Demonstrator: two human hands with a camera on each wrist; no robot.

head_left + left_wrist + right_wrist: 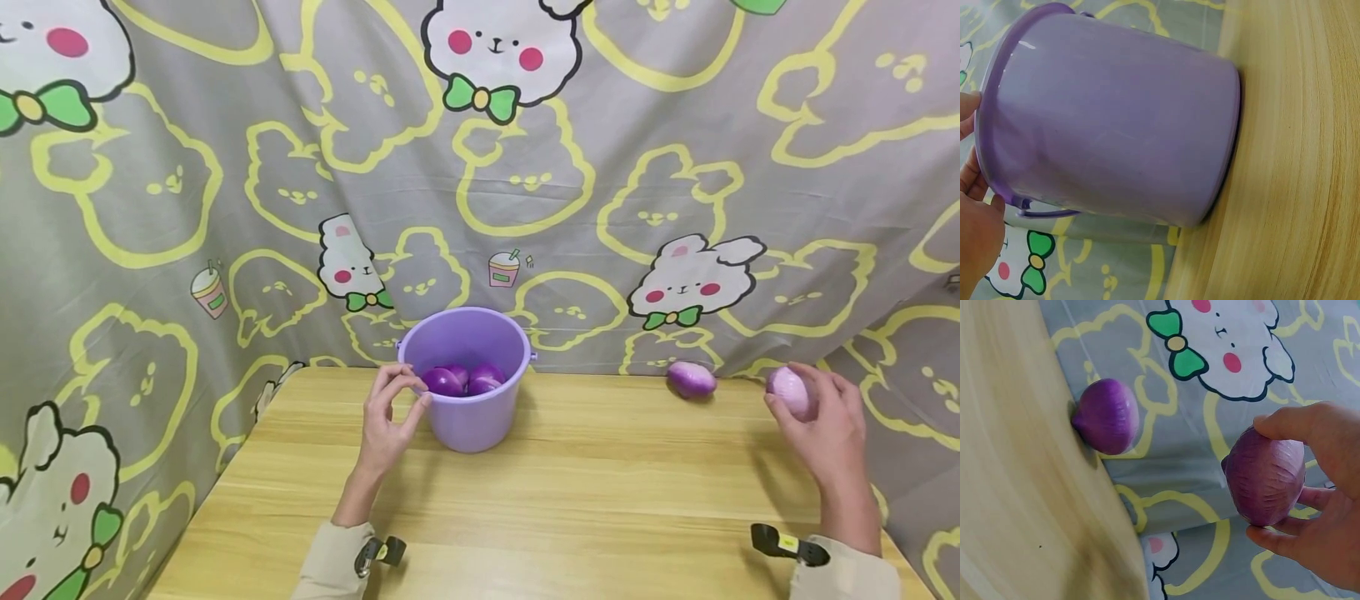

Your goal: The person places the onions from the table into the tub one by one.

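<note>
A light purple bucket (474,427) stands upright on the table, with several purple onions (446,381) inside it. My left hand (390,418) pinches the bucket's rim at its left side; in the left wrist view the fingertips meet the rim of the bucket (1116,119). At the right, my right hand (831,425) grips a purple onion (1266,477) between thumb and fingers, raised above the tabletop. Another purple onion (692,380) lies on the table to the left of that hand, near the back edge, and appears in the right wrist view too.
The wooden table (600,500) has a light grain. Behind it and along both sides hangs a grey curtain (540,192) printed with cartoon rabbits and yellow outlines, close to the table's back edge. A folded-down handle (1054,214) shows on the bucket's side.
</note>
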